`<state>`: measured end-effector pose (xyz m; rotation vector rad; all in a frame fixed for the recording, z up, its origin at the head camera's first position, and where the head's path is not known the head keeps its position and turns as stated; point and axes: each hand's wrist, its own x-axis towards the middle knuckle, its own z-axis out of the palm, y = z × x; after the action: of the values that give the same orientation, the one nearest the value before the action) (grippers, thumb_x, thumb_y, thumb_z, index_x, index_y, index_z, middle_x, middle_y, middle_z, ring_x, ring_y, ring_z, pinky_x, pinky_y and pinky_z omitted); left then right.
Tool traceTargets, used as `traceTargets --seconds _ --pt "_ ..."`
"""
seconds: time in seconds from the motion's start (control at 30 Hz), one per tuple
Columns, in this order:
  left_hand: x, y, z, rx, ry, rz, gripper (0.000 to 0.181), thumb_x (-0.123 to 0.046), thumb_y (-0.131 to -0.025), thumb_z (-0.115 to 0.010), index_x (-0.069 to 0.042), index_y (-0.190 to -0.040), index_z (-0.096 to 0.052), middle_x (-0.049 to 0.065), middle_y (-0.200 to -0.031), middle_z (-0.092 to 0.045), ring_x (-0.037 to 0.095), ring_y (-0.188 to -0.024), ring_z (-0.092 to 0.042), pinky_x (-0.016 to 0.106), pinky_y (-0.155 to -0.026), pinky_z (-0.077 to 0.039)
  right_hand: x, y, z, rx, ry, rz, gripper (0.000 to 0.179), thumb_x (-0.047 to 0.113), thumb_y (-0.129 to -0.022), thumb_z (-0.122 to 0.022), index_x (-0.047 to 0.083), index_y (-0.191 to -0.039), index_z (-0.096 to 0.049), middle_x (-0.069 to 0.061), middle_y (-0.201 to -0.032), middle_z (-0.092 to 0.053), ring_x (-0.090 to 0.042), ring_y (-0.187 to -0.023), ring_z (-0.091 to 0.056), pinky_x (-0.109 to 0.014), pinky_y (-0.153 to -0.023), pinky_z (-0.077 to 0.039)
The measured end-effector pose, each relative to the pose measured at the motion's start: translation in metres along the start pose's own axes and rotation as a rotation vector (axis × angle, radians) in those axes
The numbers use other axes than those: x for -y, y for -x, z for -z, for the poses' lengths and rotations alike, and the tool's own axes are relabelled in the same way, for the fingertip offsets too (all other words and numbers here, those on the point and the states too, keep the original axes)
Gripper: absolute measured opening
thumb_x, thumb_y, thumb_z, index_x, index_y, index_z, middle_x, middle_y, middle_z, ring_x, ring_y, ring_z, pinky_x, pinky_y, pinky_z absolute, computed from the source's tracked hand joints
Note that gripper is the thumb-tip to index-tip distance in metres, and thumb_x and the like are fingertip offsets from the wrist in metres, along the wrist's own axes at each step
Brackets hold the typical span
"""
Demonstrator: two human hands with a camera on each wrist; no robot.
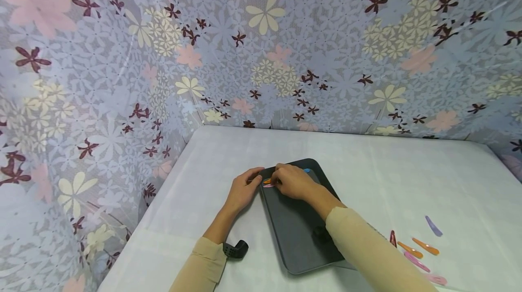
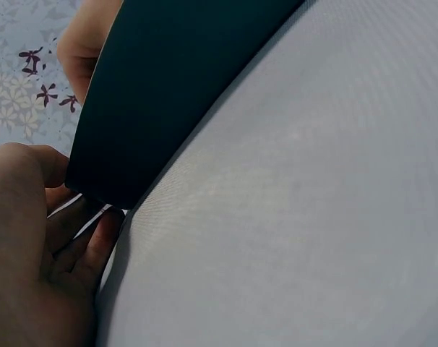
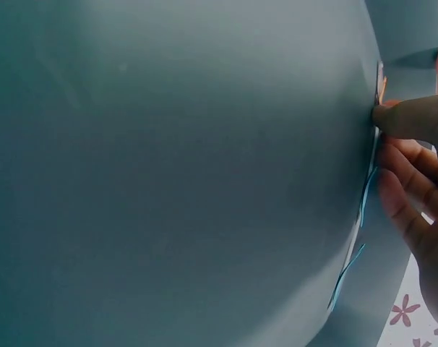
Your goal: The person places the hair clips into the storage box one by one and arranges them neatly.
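Observation:
A dark grey tray [image 1: 285,224] lies on the white-covered table. My left hand [image 1: 241,190] grips its far left corner, thumb at the rim and the other fingers outside the wall, as the left wrist view [image 2: 53,238] also shows. Inside the far end, my right hand [image 1: 295,182] pinches a hair clip, mostly hidden by the fingers. Beside those fingertips lie an orange hair clip [image 1: 267,181] and a pink hair clip [image 1: 268,186]. A blue hair clip [image 1: 306,170] lies along the far wall, and two blue ones show in the right wrist view [image 3: 347,275].
Right of the tray, loose hair clips lie on the cloth: a purple one [image 1: 433,226], two orange ones [image 1: 425,245], a dark red one [image 1: 393,238] and two pink ones [image 1: 417,261]. A flat grey edge [image 1: 345,265] shows beside the tray's near right corner. Floral fabric [image 1: 261,56] hangs behind the table.

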<state>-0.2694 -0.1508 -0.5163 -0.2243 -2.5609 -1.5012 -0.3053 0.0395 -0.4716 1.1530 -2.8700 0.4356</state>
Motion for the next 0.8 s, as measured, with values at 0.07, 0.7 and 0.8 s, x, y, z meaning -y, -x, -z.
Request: traceTargets --seconds 0.07,0.7,0.8 --pt "-0.001 0.000 0.000 -0.001 0.010 0.004 0.030 -0.029 -0.096 -0.051 -0.025 -0.124 -0.062 0.002 -0.118 -0.067 0.019 -0.106 -0.066 0.039 -0.095 -0.049 0.000 0.000 0.000 -0.009 0.001 0.004 0.011 0.016 -0.087 -0.065 0.019 -0.093 -0.074 0.005 -0.090 -0.059 -0.012 -0.080 -0.058 -0.031 -0.073 -0.050" --pt "-0.002 -0.002 -0.001 -0.004 0.002 -0.008 0.031 -0.030 -0.096 -0.052 -0.024 -0.125 -0.061 0.002 -0.119 -0.067 0.019 -0.108 -0.065 0.039 -0.095 -0.050 -0.008 0.004 0.018 -0.014 -0.030 0.013 0.015 0.020 -0.084 -0.070 0.019 -0.099 -0.074 0.004 -0.089 -0.059 -0.009 -0.076 -0.055 -0.029 -0.068 -0.047" --pt "-0.002 -0.002 -0.001 -0.005 0.003 -0.010 0.031 -0.030 -0.095 -0.052 -0.024 -0.124 -0.062 0.002 -0.119 -0.067 0.019 -0.107 -0.065 0.039 -0.094 -0.050 -0.009 0.006 0.028 -0.002 -0.064 0.016 0.018 0.018 -0.084 -0.070 0.016 -0.101 -0.074 0.001 -0.092 -0.062 -0.010 -0.076 -0.055 -0.028 -0.067 -0.046"
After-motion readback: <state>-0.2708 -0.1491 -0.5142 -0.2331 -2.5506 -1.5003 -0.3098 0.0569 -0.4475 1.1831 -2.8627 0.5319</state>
